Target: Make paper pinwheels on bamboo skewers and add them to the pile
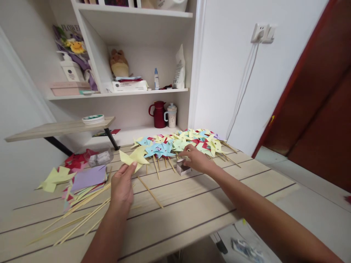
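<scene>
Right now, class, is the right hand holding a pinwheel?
No, the left hand holds a yellow paper pinwheel; the right hand is at a small box.

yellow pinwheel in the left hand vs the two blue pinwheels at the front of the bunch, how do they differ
The yellow pinwheel is pale yellow, while the blue pinwheels are light blue. The yellow pinwheel is held in the left hand; the blue pinwheels lie on the table. Both kinds are paper with pointed blades.

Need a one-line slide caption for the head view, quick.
Left hand holding a yellow paper pinwheel, right hand at a small box beside a cluster of colorful stick-mounted pinwheels.
</scene>
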Tool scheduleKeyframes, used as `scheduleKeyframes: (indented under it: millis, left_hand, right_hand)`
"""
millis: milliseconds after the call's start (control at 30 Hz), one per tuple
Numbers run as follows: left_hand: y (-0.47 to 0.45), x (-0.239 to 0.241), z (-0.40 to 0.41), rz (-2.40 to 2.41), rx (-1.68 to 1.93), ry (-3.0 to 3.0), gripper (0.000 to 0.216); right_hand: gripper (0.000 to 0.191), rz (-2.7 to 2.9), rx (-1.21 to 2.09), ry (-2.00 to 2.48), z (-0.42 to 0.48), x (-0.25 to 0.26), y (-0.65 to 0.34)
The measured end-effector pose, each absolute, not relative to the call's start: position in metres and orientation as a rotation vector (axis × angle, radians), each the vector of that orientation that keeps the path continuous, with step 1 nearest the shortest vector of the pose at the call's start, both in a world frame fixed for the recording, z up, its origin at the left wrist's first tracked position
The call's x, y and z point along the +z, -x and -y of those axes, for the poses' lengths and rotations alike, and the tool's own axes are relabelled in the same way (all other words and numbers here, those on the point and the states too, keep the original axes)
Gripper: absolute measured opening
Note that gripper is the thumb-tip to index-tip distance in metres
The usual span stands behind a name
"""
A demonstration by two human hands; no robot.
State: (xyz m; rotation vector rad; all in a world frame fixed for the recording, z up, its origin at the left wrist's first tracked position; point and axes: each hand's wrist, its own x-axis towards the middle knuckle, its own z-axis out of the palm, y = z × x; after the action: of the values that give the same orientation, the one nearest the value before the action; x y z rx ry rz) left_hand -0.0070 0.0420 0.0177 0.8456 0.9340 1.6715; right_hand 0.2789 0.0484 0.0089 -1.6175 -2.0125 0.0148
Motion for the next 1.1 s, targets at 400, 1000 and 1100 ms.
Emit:
scheduleKeyframes:
  millis: [400,1000,1100]
  left_hand:
    - [0.026,0.026,-0.048,-0.891,1.834,-0.705,0.024]
    - [0.023,0.020,-0.047,-0.940,1.771,-0.687,0.026]
    - [0.023,0.018,-0.048,-0.941,1.759,-0.707,0.026]
  right_hand:
    - [0.010,1.832,-0.067,1.674,-0.051,-0.010,-0.277]
    - [0.004,1.991,-0.029,1.426,-0.029,-0.021,-0.253]
    - [0.010,2.059,-0.031,1.370,-0.028,-0.020,-0.254]
